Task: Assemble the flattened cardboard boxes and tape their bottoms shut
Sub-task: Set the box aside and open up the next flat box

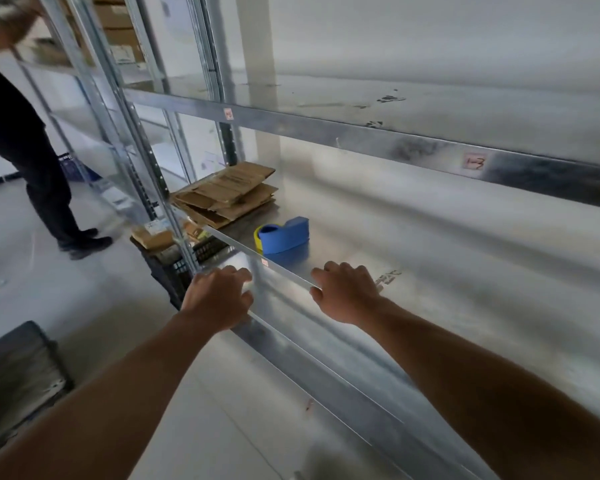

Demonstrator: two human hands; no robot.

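Observation:
A stack of flattened cardboard boxes [226,194] lies at the left end of a metal shelf [447,271]. Just right of it on the same shelf sits a blue tape dispenser [284,235] with a yellow roll. My left hand [219,296] hovers at the shelf's front edge, fingers loosely curled and holding nothing. My right hand [343,292] rests over the shelf surface a little nearer than the dispenser, fingers bent and relaxed, also holding nothing. Both hands are short of the dispenser and the cardboard.
A higher metal shelf [361,133] overhangs the working shelf. A person in dark clothes [25,143] stands at the left by the rack. A black crate [174,261] with packets sits on the floor under the shelf's left end. A dark crate [18,372] is at lower left.

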